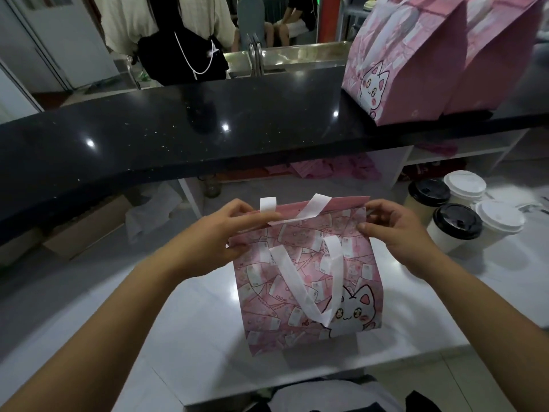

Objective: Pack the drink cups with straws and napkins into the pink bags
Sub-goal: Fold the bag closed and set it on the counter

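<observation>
A pink bag (303, 281) with a white cat print and white ribbon handles stands upright on the white counter (193, 322) in front of me. My left hand (219, 236) pinches the top left corner of its mouth. My right hand (395, 230) pinches the top right corner. The bag's mouth is nearly flat, and its inside is hidden. Several drink cups stand to the right: two with black lids (456, 221) and two with white lids (499, 215). No straws or napkins show.
A raised black countertop (178, 135) runs across behind the bag. Two more pink bags (416, 60) stand on its right end. A person in a black apron stands beyond it near a steel sink (285, 58). Shelves with pink items lie under the black top.
</observation>
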The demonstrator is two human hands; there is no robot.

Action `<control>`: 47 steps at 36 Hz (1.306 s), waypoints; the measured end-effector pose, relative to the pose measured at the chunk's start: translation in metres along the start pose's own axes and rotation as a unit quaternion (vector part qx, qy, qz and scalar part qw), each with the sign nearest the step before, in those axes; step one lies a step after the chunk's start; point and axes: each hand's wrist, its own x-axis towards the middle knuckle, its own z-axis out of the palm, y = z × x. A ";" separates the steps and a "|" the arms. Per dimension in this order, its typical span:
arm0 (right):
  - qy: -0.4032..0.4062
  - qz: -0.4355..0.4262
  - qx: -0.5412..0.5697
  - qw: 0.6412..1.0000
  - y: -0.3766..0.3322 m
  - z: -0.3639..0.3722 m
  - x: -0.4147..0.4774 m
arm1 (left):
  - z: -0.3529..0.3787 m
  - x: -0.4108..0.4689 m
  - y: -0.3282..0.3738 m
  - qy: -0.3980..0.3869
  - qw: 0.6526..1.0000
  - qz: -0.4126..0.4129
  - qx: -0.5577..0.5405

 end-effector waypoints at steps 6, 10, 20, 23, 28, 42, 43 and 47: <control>-0.002 -0.005 -0.008 1.000 -0.001 0.000 -0.004 | -0.003 0.000 0.004 -0.028 0.997 0.013 0.064; 0.001 -0.006 -0.021 1.000 -0.001 0.001 -0.005 | -0.004 0.003 0.006 -0.039 0.995 0.010 0.096; 0.002 -0.006 -0.032 0.999 0.001 0.006 -0.006 | 0.004 0.003 0.006 -0.022 0.992 0.007 0.123; 0.008 -0.009 -0.029 1.000 0.001 0.007 -0.007 | 0.003 0.001 0.005 -0.008 0.994 0.010 0.105; 0.014 -0.018 -0.038 0.999 0.002 0.009 -0.007 | 0.007 -0.004 0.001 0.022 0.996 0.016 0.086; -0.048 -0.148 -0.168 0.973 -0.004 0.005 -0.019 | 0.030 -0.031 -0.017 0.150 0.965 -0.047 -0.208; -0.046 -0.137 -0.130 0.981 -0.005 0.004 -0.019 | 0.032 -0.032 -0.019 0.153 0.958 -0.049 -0.238; -0.036 -0.095 -0.044 0.994 -0.002 0.005 -0.019 | 0.036 -0.032 -0.020 0.144 0.935 -0.044 -0.322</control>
